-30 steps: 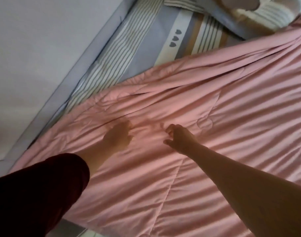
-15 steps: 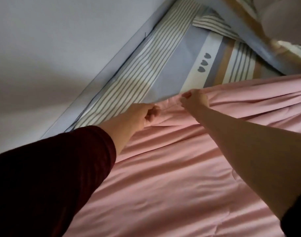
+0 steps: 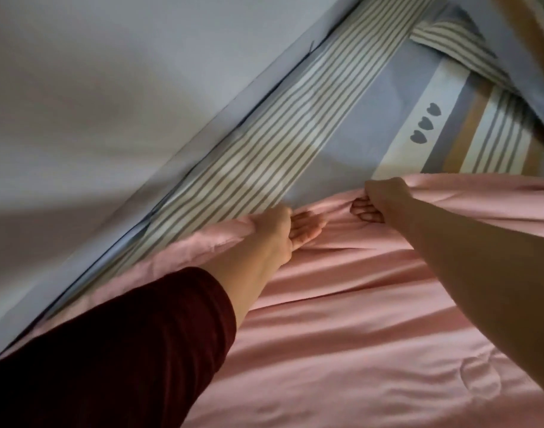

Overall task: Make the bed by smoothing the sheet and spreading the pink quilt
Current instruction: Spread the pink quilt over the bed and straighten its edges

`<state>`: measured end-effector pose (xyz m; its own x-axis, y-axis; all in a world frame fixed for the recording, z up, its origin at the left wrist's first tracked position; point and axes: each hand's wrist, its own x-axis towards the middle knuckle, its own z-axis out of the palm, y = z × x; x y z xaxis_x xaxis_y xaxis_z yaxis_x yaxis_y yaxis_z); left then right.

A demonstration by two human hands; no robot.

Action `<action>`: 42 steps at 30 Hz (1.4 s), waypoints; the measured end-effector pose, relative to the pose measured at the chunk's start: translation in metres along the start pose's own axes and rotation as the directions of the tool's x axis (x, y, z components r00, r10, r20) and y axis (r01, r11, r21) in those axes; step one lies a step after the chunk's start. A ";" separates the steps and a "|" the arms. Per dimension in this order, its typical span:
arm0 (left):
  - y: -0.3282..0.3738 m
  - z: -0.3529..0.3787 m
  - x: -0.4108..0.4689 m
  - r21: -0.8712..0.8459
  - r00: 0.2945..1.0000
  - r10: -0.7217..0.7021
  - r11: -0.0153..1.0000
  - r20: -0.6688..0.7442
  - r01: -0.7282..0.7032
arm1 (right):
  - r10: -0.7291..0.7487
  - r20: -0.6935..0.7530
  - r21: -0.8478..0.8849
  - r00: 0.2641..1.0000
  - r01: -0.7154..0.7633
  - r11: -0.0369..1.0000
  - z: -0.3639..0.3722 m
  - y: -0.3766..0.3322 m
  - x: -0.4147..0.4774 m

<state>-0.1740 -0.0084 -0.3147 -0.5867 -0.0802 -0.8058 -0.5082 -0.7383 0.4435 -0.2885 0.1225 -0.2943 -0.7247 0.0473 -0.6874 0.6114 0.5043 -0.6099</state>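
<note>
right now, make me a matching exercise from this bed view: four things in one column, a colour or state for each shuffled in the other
Column A
1 left hand
2 pink quilt
3 sheet
4 sleeve

Column B
a striped, with three grey hearts
b dark red
c grips the quilt's edge
d wrinkled, lying over the sheet

Pairs: 1-c; 2-d; 3-a; 4-b
</note>
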 end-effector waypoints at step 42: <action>0.110 0.006 0.139 0.941 0.246 0.908 -0.328 0.338 -0.082 | -0.151 0.302 -0.827 0.941 0.337 0.449 -0.095 -0.162 0.146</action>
<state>-0.3149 -0.0969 -0.3760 -0.8190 -0.4639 0.3376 -0.3785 0.8791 0.2898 -0.5236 0.1296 -0.2585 -0.6784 -0.2920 -0.6742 -0.2327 0.9558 -0.1798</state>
